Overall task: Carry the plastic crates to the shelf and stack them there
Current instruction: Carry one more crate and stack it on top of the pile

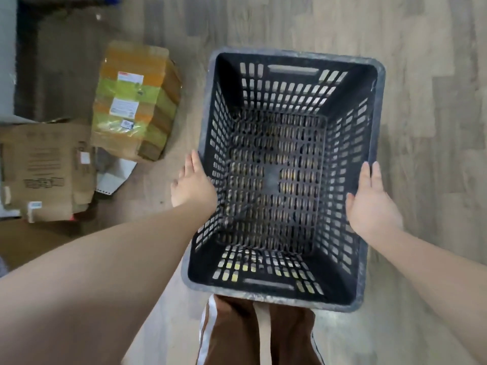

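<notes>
Looking at this empty black plastic crate [271, 177], I'd guess it's light, stiff and not fragile. The rim or end-wall slots look easiest to grab. It's right in front of the person, cardboard boxes [137, 101] far left. Left hand [193, 183] and right hand [371, 204] lie flat against its left and right sides, fingers straight, gripping nothing.

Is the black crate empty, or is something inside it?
Empty. Through its open top, the black crate shows only its own bare slotted floor and walls; nothing lies inside.
</notes>
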